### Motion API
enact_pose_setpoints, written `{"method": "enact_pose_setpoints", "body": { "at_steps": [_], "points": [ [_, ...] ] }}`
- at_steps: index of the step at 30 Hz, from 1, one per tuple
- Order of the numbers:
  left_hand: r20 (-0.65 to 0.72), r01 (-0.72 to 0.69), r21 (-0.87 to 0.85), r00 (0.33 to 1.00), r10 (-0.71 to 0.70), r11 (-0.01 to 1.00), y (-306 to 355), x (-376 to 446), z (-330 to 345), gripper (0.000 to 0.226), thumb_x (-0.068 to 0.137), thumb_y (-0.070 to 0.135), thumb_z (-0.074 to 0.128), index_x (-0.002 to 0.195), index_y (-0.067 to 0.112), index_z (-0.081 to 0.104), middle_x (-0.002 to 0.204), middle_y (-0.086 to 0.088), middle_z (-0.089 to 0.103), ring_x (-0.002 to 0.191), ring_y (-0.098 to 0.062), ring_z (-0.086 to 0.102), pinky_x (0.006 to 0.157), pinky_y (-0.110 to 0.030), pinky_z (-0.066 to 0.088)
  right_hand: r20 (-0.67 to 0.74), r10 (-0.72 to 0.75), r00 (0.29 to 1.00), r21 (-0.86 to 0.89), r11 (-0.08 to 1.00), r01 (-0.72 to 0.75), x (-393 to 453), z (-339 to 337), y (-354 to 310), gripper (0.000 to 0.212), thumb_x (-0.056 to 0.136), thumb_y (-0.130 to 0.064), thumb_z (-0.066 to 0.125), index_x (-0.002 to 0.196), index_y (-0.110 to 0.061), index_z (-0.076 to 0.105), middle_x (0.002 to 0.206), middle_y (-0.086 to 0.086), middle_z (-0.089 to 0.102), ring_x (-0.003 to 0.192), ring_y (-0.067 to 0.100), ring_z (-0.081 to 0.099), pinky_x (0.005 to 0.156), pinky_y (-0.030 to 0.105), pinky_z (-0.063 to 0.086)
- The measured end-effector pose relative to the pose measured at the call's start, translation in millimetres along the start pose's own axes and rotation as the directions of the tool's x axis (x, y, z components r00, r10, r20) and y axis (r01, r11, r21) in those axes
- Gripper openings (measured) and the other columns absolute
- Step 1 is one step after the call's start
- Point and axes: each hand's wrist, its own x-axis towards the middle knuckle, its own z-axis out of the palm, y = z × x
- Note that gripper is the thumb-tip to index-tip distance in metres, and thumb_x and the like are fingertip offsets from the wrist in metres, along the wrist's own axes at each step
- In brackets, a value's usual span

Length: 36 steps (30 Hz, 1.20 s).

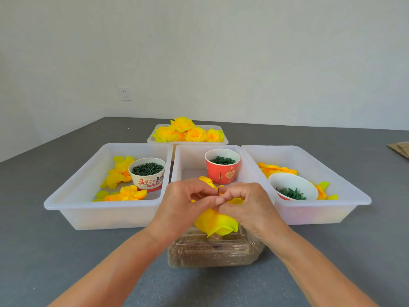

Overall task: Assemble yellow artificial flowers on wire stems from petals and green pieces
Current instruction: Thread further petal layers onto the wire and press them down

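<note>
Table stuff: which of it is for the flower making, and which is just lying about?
For the job:
left hand and right hand, gripping the flower on its wire
loose petals
red cup of green rings
white cup of green pieces
finished flowers

Just lying about:
cardboard
wall socket

Yellow flower (215,222), dark wire (219,183). White trays (106,218) on a grey bench (44,251). Red cup (222,171) with a gold heart pattern; green pieces (147,169) in cups.

wire stem (219,183) lower part hidden behind fingers (215,201)
</note>
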Motion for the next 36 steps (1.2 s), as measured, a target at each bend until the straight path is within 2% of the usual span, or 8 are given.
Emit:
{"method": "enact_pose_setpoints", "body": {
  "at_steps": [7,11,16,20,23,27,32,36],
  "points": [
    [-0.019,0.067,-0.141,0.997,-0.07,0.988,-13.0,2.5,9.0,0.007,0.064,0.028,0.074,0.067,0.022,0.074,0.074,-0.009,0.068,0.069,-0.02,0.06,0.067,-0.038,0.049,0.04,0.032,0.999,0.087,0.996,-0.035,-9.8,-4.0,8.7,0.014,0.079,-0.015,0.073,0.082,-0.029,0.075,0.104,-0.004,0.07,0.106,0.004,0.06,0.097,0.034,0.046],
    [-0.015,0.013,-0.081,1.0,-0.015,0.997,-17.0,2.2,8.6,0.007,0.065,0.031,0.073,0.067,0.024,0.074,0.075,-0.002,0.068,0.076,-0.023,0.062,0.071,-0.043,0.05,-0.038,0.02,0.999,0.138,0.99,-0.015,-11.1,-4.1,7.6,0.027,0.07,-0.012,0.08,0.062,-0.036,0.071,0.107,-0.008,0.068,0.109,0.005,0.058,0.1,0.041,0.045],
    [-0.017,-0.018,-0.032,1.0,0.017,0.999,-20.2,0.8,8.7,0.011,0.068,0.032,0.071,0.069,0.022,0.074,0.075,0.004,0.068,0.076,-0.012,0.061,0.07,-0.038,0.051,-0.046,0.001,0.999,0.085,0.996,0.003,-9.5,-5.3,9.5,0.02,0.069,-0.015,0.081,0.063,-0.032,0.072,0.111,-0.009,0.067,0.115,0.008,0.054,0.101,0.045,0.042],
    [-0.036,-0.044,-0.002,0.998,0.043,0.999,-20.6,-2.0,9.6,0.019,0.072,0.031,0.069,0.072,0.012,0.073,0.072,-0.002,0.066,0.074,-0.023,0.059,0.068,-0.042,0.05,-0.03,-0.009,1.0,0.081,0.997,0.012,-8.7,-4.7,13.2,0.018,0.07,-0.016,0.081,0.062,-0.03,0.072,0.103,-0.015,0.066,0.117,0.009,0.053,0.102,0.046,0.04],
    [-0.045,-0.05,-0.003,0.998,0.05,0.999,-21.3,-3.8,9.6,0.02,0.073,0.03,0.069,0.071,0.01,0.073,0.071,-0.004,0.065,0.073,-0.027,0.058,0.068,-0.045,0.049,-0.001,-0.009,1.0,0.132,0.991,0.009,-7.3,-5.1,16.0,0.02,0.07,-0.014,0.08,0.061,-0.03,0.072,0.105,-0.007,0.069,0.112,0.008,0.058,0.099,0.042,0.046],
    [-0.038,-0.029,-0.048,0.999,0.027,0.998,-20.5,-1.6,8.7,0.019,0.07,0.032,0.07,0.068,0.013,0.072,0.07,-0.01,0.063,0.072,-0.031,0.057,0.066,-0.045,0.046,0.054,-0.001,0.999,0.194,0.981,-0.01,-3.7,-8.5,18.0,0.013,0.07,-0.01,0.08,0.069,-0.022,0.074,0.101,0.0,0.072,0.102,0.002,0.063,0.09,0.025,0.051],
    [0.029,0.03,-0.115,0.999,-0.027,0.993,-22.1,2.7,5.8,0.016,0.068,0.03,0.071,0.064,0.015,0.07,0.07,-0.011,0.061,0.064,-0.019,0.053,0.058,-0.027,0.043,-0.002,0.026,1.0,0.219,0.975,-0.025,4.0,-28.7,21.0,0.005,0.074,-0.016,0.077,0.073,-0.02,0.075,0.083,-0.012,0.073,0.08,-0.003,0.066,0.068,0.01,0.049],
    [0.069,0.062,-0.137,0.996,-0.052,0.989,-20.2,4.6,5.9,0.013,0.068,0.027,0.071,0.059,0.017,0.069,0.067,-0.004,0.061,0.061,-0.013,0.051,0.055,-0.02,0.041,-0.207,0.089,0.974,0.141,0.988,-0.06,32.5,-64.2,33.3,0.006,0.077,-0.013,0.074,0.073,-0.008,0.073,0.078,0.011,0.072,0.072,0.012,0.058,0.068,0.025,0.043]
  ]
}}
